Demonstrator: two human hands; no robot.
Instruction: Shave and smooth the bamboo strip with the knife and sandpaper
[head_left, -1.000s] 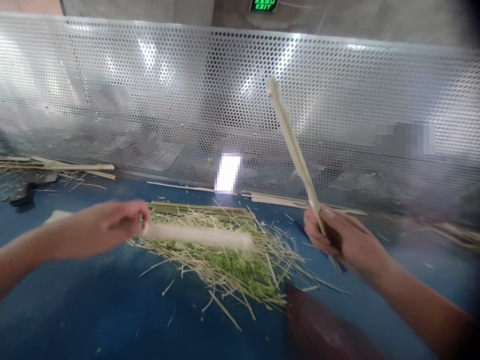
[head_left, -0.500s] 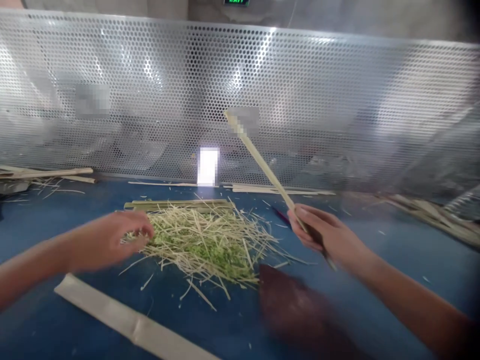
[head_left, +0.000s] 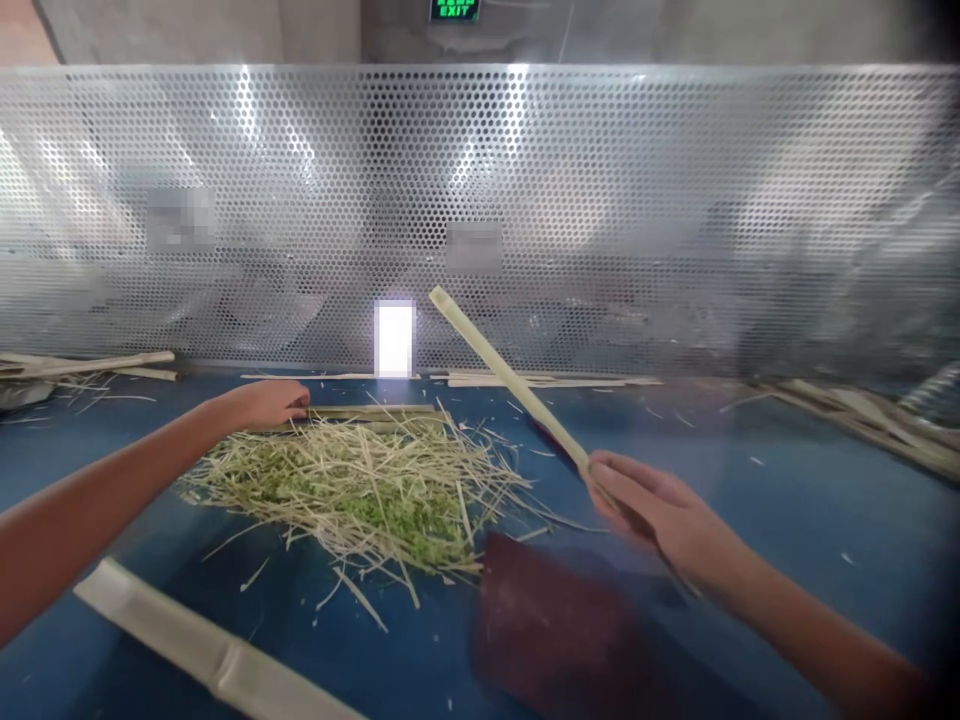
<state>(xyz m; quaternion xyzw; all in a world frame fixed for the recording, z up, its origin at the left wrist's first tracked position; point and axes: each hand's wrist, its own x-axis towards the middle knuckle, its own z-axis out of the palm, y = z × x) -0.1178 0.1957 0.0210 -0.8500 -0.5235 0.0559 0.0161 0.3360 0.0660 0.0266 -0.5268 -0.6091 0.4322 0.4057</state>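
My right hand (head_left: 649, 505) is closed around a pale bamboo strip (head_left: 502, 365), which slants up and to the left from my fingers. My left hand (head_left: 274, 403) reaches over the far left of the shavings, its fingers closed at the left end of a green bamboo strip (head_left: 375, 410); the fingers hide that end. Between my hands lies a heap of bamboo shavings (head_left: 360, 480), straw-coloured and green. A wider split bamboo piece (head_left: 214, 655) with a node lies close to me at the lower left.
A blue tabletop (head_left: 750, 560) carries everything. Behind it stands a perforated metal screen (head_left: 637, 200). A blurred dark-red sheet (head_left: 555, 620) shows at the lower middle. More bamboo pieces lie at the far left (head_left: 90, 365) and the right edge (head_left: 877, 420); thin strips (head_left: 555, 381) lie along the screen.
My left hand has moved away from me, from beside the shavings to the green strips, and its fingers have closed. The strip in my right hand has dipped lower.
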